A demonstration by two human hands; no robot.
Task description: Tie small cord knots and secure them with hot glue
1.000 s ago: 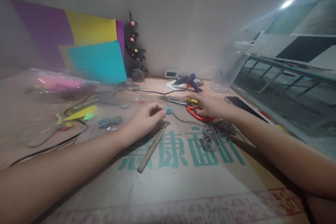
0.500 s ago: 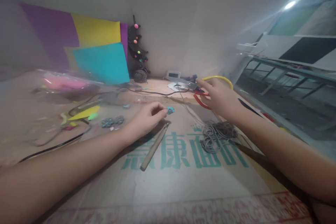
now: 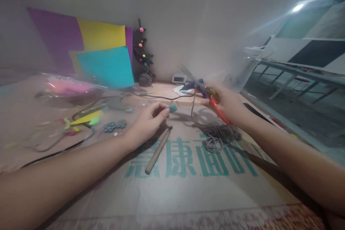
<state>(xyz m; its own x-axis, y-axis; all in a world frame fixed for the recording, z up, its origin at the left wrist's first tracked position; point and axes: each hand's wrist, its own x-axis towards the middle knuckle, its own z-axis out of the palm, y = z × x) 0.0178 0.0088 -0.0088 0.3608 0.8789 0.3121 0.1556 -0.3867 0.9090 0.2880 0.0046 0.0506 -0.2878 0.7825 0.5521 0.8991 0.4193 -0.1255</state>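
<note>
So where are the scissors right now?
In the head view, the red-and-yellow-handled scissors are right of centre, held in the person's right hand, pictured just above the tangled grey cord.

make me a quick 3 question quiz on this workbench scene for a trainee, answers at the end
1. Which hand holds the metal scissors with red and yellow handles?
2. True or false: the slim brown-handled tool lies left of the tangled grey cord.
3. What colour is the small rounded piece in the left hand: a) pink, b) teal, c) yellow?
Key: 1. right hand; 2. true; 3. b
</note>
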